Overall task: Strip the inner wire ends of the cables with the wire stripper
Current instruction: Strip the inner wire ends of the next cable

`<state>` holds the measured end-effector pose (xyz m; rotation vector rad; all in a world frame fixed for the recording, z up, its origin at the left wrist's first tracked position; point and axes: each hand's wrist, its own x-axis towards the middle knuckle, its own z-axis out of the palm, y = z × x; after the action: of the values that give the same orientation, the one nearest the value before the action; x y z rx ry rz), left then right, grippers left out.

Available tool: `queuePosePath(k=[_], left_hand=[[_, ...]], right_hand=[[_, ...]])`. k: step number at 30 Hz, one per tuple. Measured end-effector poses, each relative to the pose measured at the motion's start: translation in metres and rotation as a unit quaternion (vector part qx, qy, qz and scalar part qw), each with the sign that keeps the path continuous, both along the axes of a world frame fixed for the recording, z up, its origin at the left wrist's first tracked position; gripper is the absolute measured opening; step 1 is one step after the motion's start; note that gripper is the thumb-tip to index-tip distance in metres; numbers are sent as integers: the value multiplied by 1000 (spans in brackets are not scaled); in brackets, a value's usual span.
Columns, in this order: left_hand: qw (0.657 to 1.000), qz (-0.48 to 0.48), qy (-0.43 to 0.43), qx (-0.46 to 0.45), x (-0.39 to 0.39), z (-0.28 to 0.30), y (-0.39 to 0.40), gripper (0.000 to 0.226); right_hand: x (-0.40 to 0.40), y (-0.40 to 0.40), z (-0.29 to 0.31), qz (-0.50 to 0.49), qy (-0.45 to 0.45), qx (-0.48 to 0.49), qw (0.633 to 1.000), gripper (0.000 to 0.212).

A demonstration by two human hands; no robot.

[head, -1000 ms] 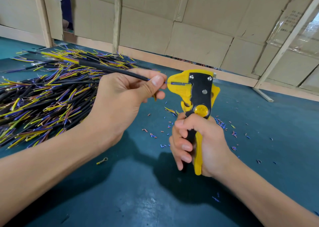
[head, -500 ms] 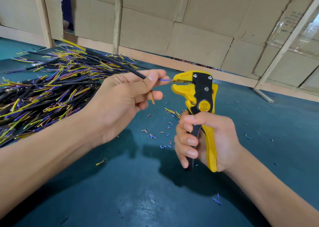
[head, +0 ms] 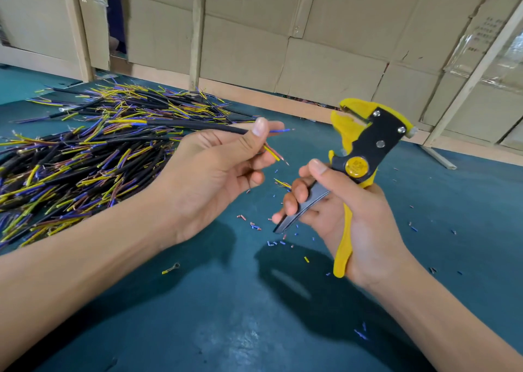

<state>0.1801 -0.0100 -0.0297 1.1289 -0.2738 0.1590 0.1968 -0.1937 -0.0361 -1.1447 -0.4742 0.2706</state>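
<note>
My left hand pinches a black cable between thumb and fingers. Its blue inner wire points right with a bare tip, and its yellow and brown inner wires stick out below the thumb. My right hand grips the yellow and black wire stripper upright by its handles, which are spread apart. The stripper's jaws sit to the right of the blue wire with a clear gap between them.
A big pile of black cables with yellow, blue and brown inner wires lies at the left on the teal table. Small bits of stripped insulation litter the table between my hands. Cardboard panels wall the far edge.
The blue wire was in the stripper's jaws with the handles squeezed. The handles have since spread apart, and the stripper has tilted and moved right, leaving the blue wire's tip bare.
</note>
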Motion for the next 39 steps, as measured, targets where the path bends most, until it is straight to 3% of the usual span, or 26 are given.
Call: queuePosePath(k=[6, 17, 22, 26, 39], left_hand=[[1000, -6, 1, 22, -4, -6, -8, 25], [999, 4, 3, 32, -5, -6, -10, 33], [999, 36, -19, -19, -2, -1, -5, 27], [997, 43, -43, -49, -3, 4, -1, 24], [994, 84, -60, -26, -9, 7, -9, 34]], right_hand=[[-5, -3, 0, 1, -63, -71, 995, 6], [-4, -5, 3, -10, -63, -57, 996, 13], [-5, -7, 1, 107, -13, -63, 992, 12], [-7, -7, -1, 175, -23, -105, 979, 8], [-5, -10, -2, 215, -21, -86, 973, 7]])
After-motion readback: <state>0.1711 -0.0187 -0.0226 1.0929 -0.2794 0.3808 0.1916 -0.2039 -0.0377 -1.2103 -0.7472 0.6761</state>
